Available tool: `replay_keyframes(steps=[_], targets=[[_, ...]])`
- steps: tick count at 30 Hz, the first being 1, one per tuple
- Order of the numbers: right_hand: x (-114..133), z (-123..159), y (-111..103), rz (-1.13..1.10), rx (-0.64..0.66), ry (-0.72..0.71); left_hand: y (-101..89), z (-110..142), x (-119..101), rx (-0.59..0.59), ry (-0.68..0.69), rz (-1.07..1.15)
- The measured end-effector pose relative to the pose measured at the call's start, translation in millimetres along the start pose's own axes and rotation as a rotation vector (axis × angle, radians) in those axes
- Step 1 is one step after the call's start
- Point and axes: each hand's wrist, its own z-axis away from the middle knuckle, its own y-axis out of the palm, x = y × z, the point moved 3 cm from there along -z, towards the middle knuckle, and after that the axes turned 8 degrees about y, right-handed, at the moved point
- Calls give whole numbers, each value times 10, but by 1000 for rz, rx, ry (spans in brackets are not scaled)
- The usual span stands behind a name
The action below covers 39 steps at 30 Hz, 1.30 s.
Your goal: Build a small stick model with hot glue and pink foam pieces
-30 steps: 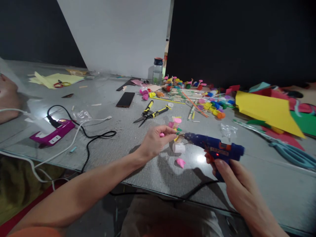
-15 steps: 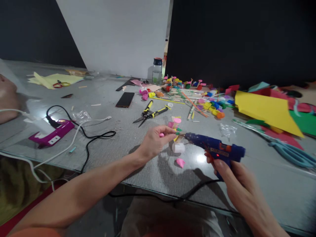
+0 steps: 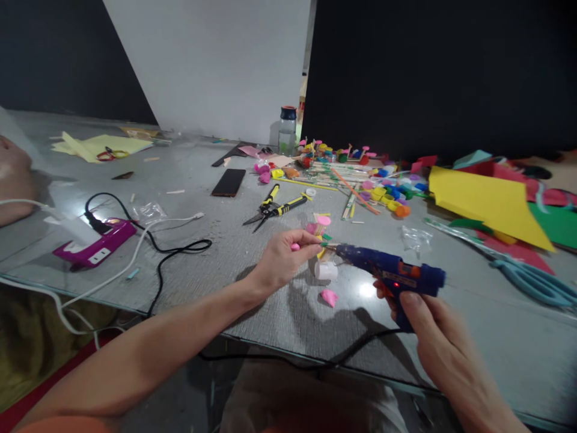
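Note:
My right hand is wrapped round the handle of a blue hot glue gun, whose red light is lit. The nozzle points left, close to the fingertips of my left hand. Thumb and finger of that hand pinch a small thin stick with a green part, mostly hidden. A pink lump shows between its fingers. Just under the nozzle lies a white cylinder, and nearer me a pink lump of clay. Behind the fingertips is a small pink and yellow piece.
Yellow-handled snips and a phone lie farther back. Colourful caps, sticks and a bottle stand behind. At right are yellow paper and blue scissors; at left, a purple power strip and another person's hand.
The glue gun has shifted very slightly, its nozzle staying by my left fingertips. My left hand and the things on the table look the same.

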Motion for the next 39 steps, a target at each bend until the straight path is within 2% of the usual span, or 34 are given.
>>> replay_keyframes(steps=[7,23,29,33,39], targets=[[-37,0,1,-2,8,1,4,-5,9,0,7,38],[102,6,8,116,-42,-102,5,15,-25,1,-27,75],[95,4,7,148,-44,-86,3,7,-14,-2,2,53],[36,28,-24,89,-37,-38,8,6,-20,-1,5,51],[-110,85,-94,-134,-18,65,8,2,-30,-2,-14,43]])
